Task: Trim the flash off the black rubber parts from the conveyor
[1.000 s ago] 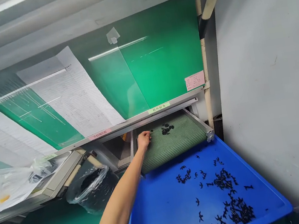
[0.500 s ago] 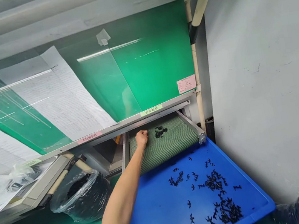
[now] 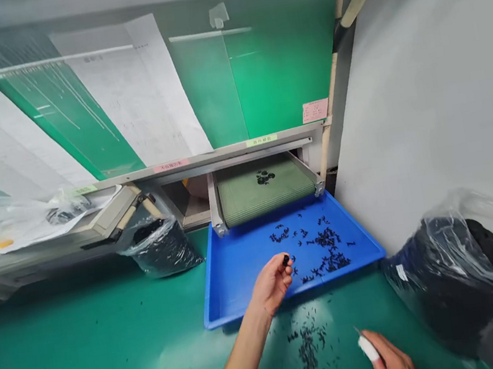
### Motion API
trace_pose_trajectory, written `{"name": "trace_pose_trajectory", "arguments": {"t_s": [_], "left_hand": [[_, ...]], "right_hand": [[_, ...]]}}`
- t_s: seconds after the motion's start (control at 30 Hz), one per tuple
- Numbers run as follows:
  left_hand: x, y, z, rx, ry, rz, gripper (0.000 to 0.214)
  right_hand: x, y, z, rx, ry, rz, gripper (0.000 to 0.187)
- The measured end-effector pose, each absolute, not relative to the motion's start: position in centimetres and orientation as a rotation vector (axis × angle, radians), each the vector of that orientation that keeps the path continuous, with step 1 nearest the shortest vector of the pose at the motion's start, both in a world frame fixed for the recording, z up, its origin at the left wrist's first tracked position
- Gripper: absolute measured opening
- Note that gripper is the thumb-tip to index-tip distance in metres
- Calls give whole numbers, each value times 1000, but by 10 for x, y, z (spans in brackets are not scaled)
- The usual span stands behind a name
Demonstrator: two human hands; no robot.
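My left hand (image 3: pixel 272 284) is closed, pinching a small black plastic part (image 3: pixel 286 260) above the near side of the blue tray (image 3: pixel 238 280). Lower right, my right hand (image 3: pixel 392 358) is curled over the green surface (image 3: pixel 168 336). A thin pointed tool (image 3: pixel 357 331) sticks out of its fingers; most of it is hidden, and a white wrapping (image 3: pixel 368 348) covers one finger. Small black pieces (image 3: pixel 329 259) lie scattered in the tray. Between my hands, black scraps (image 3: pixel 308 350) are strewn over the green surface.
Behind the tray, a green ribbed conveyor belt (image 3: pixel 253 199) carries a few black parts (image 3: pixel 265 176). Plastic bags of black material stand on both sides, a large bag (image 3: pixel 438 285) at right and a smaller bag (image 3: pixel 163 249) at left. A grey wall (image 3: pixel 442 108) rises at right.
My left hand has come back from the conveyor belt towards me, with a small black part now visible in its fingers. My right hand has entered view. The camera view has shifted.
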State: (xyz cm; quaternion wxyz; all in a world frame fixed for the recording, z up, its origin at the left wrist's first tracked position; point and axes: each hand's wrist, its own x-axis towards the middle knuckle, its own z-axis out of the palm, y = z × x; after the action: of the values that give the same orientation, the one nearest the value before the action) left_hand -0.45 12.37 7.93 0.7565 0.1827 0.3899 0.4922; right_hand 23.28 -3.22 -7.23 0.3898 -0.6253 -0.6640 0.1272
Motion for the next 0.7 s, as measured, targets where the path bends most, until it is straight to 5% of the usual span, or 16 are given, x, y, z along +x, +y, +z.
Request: {"name": "trace_pose_trajectory", "arguments": {"t_s": [0.3,0.7], "left_hand": [[-5,21,48,267,813,935,33],[-13,-15,43,563,971,954,37]], "right_hand": [[152,-14,37,-1377,-1544,750,29],[135,-18,51,-1443,-1669,887,25]]}}
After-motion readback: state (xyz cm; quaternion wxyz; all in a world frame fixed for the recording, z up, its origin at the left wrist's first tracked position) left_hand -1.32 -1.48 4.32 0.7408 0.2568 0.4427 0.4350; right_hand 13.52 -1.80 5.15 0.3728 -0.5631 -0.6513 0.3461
